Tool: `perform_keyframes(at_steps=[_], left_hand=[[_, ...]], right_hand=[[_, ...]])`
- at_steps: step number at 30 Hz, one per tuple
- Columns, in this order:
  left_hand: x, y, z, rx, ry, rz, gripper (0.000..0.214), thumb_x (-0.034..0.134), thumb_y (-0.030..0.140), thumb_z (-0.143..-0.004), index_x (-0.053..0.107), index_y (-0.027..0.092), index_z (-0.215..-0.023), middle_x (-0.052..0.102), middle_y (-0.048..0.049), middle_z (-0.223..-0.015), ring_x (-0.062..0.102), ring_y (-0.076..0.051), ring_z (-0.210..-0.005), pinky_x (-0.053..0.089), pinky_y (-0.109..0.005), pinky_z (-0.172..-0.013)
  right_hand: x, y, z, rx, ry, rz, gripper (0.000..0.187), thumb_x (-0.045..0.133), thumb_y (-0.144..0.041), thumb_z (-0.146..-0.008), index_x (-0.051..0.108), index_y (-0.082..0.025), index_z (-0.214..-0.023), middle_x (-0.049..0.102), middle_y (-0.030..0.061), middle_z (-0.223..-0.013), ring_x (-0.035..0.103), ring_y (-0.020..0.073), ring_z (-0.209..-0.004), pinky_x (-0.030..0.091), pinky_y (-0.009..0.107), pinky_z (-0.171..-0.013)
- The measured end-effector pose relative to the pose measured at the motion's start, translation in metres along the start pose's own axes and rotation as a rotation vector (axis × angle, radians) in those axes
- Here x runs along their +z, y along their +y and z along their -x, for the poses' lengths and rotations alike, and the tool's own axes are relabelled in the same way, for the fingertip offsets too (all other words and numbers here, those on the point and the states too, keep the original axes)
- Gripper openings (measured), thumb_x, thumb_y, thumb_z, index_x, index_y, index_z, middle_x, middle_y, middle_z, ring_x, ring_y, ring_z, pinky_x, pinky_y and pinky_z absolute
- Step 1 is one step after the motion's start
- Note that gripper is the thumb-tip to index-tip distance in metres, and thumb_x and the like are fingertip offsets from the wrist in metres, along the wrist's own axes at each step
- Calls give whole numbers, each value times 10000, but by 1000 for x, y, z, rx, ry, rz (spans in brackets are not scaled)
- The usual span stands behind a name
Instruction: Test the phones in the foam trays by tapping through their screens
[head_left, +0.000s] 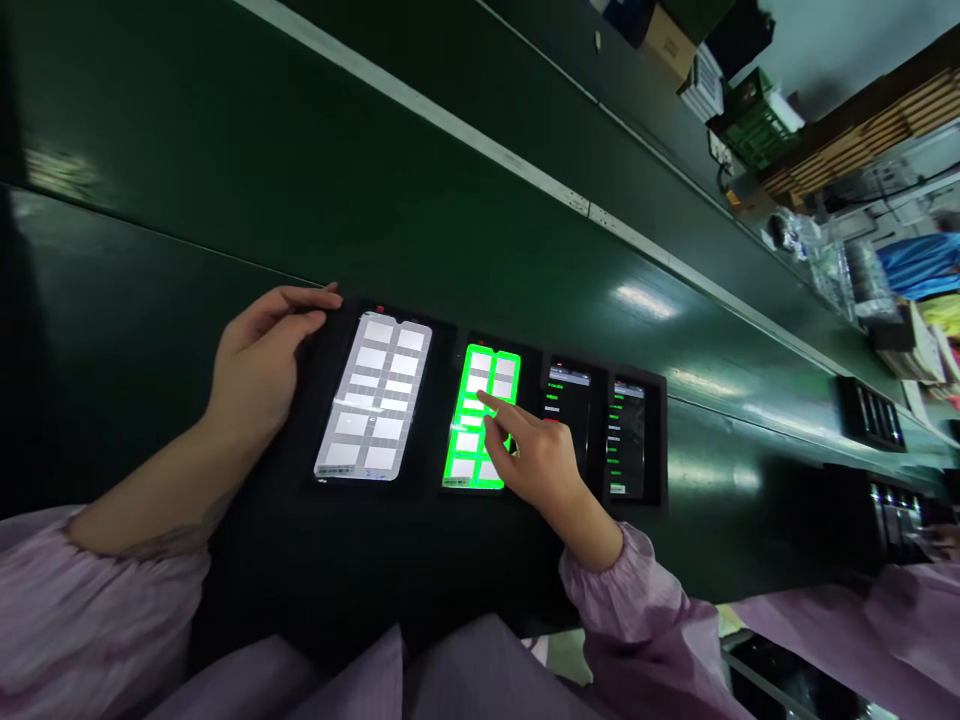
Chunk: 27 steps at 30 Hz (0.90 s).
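Note:
A long black tray [442, 400] lies in front of me with several phone screens set in its compartments. My left hand [259, 350] is at the tray's left end, thumb and fingers closed about its upper corner. Nearest it is a lit phone screen [371, 400] with white blocks on grey. Over the second phone screen [459, 440], which glows green around white blocks, my right hand [536, 450] has its index finger stretched onto the glass and holds nothing. It partly covers a dark phone screen [568, 400]. Farther right, another dark phone screen [625, 440] shows green and white text lines.
The tray rests on a dark green work surface [390, 190] with a pale metal strip [450, 115] across it. More black trays [870, 415] stand at the right, near a co-worker's purple sleeve [847, 630]. A green crate [757, 120] and a cardboard box [667, 42] are at the back.

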<state>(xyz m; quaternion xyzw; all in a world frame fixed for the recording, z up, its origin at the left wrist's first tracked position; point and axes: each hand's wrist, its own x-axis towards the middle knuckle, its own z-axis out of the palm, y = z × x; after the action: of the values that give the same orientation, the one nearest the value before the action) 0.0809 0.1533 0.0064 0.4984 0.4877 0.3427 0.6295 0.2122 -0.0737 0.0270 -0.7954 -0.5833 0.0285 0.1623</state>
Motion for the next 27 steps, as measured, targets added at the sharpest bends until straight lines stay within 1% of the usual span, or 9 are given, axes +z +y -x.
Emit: perform_keyframes(at_steps=[3, 5, 7, 9, 16, 19, 22, 24, 27], left_hand=[[1, 1, 1, 5, -6, 17, 122, 635, 171, -646, 715, 213, -727, 755, -37, -990, 636, -283, -1252, 132, -659, -1368], [2, 1, 2, 7, -4, 33, 109, 637, 166, -638, 704, 211, -712, 750, -37, -966, 644, -286, -1245, 141, -659, -1368], [2, 1, 2, 15, -3, 37, 109, 636, 150, -647, 702, 211, -709, 748, -33, -957, 642, -274, -1245, 151, -630, -1377], [2, -1, 2, 29, -10, 42, 113, 633, 137, -664, 704, 212, -710, 750, -30, -953, 646, -257, -1239, 186, -584, -1384], [1, 1, 0, -8, -3, 28, 147, 619, 119, -675, 718, 221, -712, 769, -31, -984, 646, -272, -1257, 181, -610, -1378], [2, 6, 2, -28, 5, -5, 160, 609, 102, -692, 719, 213, -724, 769, -35, -1010, 629, -274, -1273, 158, -635, -1373], [1, 6, 3, -16, 5, -15, 166, 603, 94, -703, 719, 209, -732, 766, -35, -1010, 622, -261, -1269, 160, -619, -1375], [1, 3, 2, 10, -7, -1, 151, 611, 108, -709, 721, 206, -740, 764, -35, -1005, 633, -256, -1253, 178, -612, -1373], [0, -5, 0, 61, -21, 21, 143, 620, 119, -704, 725, 207, -744, 757, -36, -988, 635, -253, -1262, 195, -595, -1375]], right_hand=[[-1, 1, -8, -28, -70, 6, 399, 403, -276, -1116, 749, -129, -1250, 832, 85, -1079, 728, 112, -696, 456, 247, -549], [0, -1, -16, -50, -137, 59, 409, 397, -304, -1124, 747, -128, -1240, 797, 106, -1241, 743, 122, -734, 442, 262, -537], [1, -3, -24, -35, -185, 105, 401, 404, -326, -1127, 724, -150, -1293, 794, 95, -1252, 743, 128, -727, 423, 270, -520], [2, -4, -29, -8, -189, 119, 396, 414, -333, -1126, 700, -171, -1348, 821, 73, -1163, 745, 133, -718, 424, 268, -522], [-5, 10, -18, 134, -34, 77, 356, 472, -272, -1084, 730, -192, -1316, 835, 66, -1094, 770, 146, -771, 481, 242, -562], [-10, 16, -12, 169, 12, 61, 326, 490, -243, -1058, 751, -194, -1248, 827, 67, -1153, 776, 152, -772, 483, 237, -560], [-13, 17, -7, 165, 82, 36, 277, 503, -209, -1033, 765, -202, -1126, 842, 49, -1084, 741, 127, -664, 444, 225, -525], [-14, 18, -3, 154, 141, 22, 247, 510, -196, -1020, 753, -200, -978, 849, 42, -1015, 666, 99, -542, 403, 224, -490], [-15, 18, 0, 156, 191, 6, 287, 517, -200, -1010, 649, -203, -756, 849, 45, -960, 552, 67, -435, 367, 222, -460]])
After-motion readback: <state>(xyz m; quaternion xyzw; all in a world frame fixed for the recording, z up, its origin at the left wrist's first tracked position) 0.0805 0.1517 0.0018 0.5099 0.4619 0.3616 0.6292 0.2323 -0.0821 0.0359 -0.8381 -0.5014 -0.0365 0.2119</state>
